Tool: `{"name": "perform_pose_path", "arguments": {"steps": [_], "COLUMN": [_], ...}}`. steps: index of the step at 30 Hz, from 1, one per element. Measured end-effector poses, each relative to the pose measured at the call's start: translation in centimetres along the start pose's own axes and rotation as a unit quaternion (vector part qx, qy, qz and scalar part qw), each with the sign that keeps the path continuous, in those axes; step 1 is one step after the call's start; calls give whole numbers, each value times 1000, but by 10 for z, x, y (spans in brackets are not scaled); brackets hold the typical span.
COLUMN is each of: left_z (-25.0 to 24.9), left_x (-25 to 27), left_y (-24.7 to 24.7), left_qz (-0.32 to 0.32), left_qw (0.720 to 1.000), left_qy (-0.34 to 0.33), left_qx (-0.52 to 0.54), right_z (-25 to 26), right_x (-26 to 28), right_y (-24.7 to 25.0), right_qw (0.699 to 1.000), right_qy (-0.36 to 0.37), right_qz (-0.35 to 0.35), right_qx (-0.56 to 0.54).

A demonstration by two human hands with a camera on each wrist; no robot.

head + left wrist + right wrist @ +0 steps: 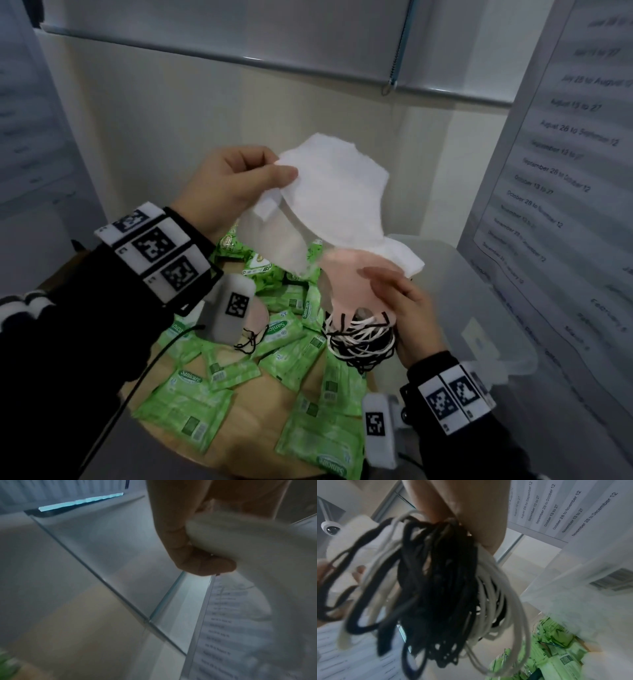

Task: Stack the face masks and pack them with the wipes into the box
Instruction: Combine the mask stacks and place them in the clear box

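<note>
My left hand point(279, 169) pinches a white face mask point(337, 186) by its left edge and holds it up over the table. The left wrist view shows the fingers point(197, 555) curled on the white mask point(248, 550). Just below it, my right hand point(390, 291) grips a stack of masks point(352, 274) with a pink one on top, thumb lying across it. A bundle of black and white ear loops point(359, 341) point(440, 588) dangles from the stack. Several green wipes packs point(291, 353) point(553, 655) lie scattered on the round wooden table point(270, 394).
A clear plastic box point(486, 284) point(590, 582) stands to the right of the table, next to my right hand. Another pink mask point(257, 320) with black loops lies among the wipes under my left wrist. Paper sheets with dates point(565, 164) hang on the right wall.
</note>
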State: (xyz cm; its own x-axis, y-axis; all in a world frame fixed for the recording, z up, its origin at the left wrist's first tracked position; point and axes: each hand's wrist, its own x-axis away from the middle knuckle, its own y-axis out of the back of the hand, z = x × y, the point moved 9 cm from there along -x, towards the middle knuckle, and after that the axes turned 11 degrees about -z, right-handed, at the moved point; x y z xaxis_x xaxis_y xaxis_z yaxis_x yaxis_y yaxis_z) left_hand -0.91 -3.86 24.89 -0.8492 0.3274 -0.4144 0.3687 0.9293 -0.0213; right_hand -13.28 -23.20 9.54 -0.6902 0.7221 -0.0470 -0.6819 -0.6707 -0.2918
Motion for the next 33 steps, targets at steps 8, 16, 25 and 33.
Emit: {"name": "perform_pose_path", "arguments": {"steps": [8,16,25,33], "left_z": [69,60,6,53], "left_x": [14,10,14,75], "left_y": [-8,2,-13,-72], "left_qz": [-1,-13,43,250], "left_qw": [975,959,894,879], "left_qy": [48,36,-263,-289], "left_qx": [-219,-281,-362,-287], "right_z": [2,-9,-12,-4], "right_x": [26,12,10,17], "right_y": [-26,-6,-7,-18], "right_qw": [983,994,992,994], "right_qy": [-145,-107,-110,-81], "right_qz": [91,14,16,55], "right_qx": [-70,22,54,47]}}
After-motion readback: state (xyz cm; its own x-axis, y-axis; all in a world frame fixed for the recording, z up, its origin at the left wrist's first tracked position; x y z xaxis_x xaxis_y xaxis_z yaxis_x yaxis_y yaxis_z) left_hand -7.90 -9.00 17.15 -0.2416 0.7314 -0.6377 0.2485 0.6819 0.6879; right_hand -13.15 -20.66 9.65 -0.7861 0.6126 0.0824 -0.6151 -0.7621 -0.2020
